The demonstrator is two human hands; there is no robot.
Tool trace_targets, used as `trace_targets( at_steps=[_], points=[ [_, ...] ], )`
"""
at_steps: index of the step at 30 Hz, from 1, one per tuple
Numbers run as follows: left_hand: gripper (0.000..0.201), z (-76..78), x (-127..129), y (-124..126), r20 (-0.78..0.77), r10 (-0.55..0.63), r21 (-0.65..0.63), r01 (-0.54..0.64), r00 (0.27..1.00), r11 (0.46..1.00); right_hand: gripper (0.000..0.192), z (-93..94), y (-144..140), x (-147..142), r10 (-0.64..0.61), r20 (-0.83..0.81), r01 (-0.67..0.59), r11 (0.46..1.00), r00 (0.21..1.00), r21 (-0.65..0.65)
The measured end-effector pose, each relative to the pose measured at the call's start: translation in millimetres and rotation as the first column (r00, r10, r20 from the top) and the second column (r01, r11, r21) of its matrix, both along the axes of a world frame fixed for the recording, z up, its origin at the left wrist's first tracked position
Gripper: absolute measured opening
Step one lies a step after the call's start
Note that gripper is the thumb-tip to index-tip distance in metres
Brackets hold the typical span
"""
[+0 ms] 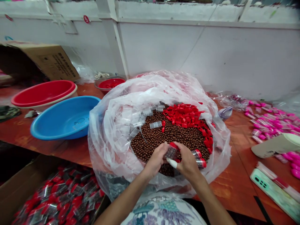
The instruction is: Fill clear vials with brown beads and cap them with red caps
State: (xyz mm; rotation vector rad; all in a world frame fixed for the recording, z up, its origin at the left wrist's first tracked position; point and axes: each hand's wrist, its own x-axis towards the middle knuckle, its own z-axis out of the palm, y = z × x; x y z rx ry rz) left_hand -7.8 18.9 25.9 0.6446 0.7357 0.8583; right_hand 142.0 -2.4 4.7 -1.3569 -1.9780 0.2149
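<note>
Between my two hands is a small clear container (170, 152) filled with brown balls, with a red cap at its top. My left hand (156, 158) grips its clear side. My right hand (186, 159) closes on the capped end, and a white cover sits on one of its digits. Both hands are over a plastic-lined heap of brown balls (150, 137). On the heap lie red caps (184, 115), clear empty containers (133, 117) and a lone clear container (156, 125). Two filled, red-capped containers (201, 162) rest just right of my right hand.
A blue basin (63, 118) and a red basin (43, 92) stand to the left. Below them, a cardboard box (14, 184) holds many filled red-capped containers. To the right are pink-capped containers (269, 122), a pale cylinder (276, 146) and a phone (274, 192).
</note>
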Motion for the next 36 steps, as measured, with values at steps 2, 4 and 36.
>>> trace_targets(
  at_steps=[2, 4, 36],
  points=[
    [0.05, 0.1, 4.0, 1.9, 0.004, -0.038, -0.055, 0.039, 0.999, 0.998, 0.061, 0.0, -2.1, -2.2, 0.016, 0.003, -0.016, 1.0, 1.0, -0.011],
    [0.054, -2.9, 10.3, 2.3, -0.019, -0.029, -0.07, 0.028, 0.999, 0.997, 0.059, -0.4, -3.6, -4.3, 0.033, 0.011, -0.032, 0.999, 0.999, -0.021],
    [0.05, -6.3, 15.2, -3.7, -0.019, 0.007, 0.021, -0.007, 1.0, 1.0, 0.016, 17.7, -13.4, -15.1, -0.362, -0.899, -0.099, 0.913, 0.245, -0.395]
  ],
)
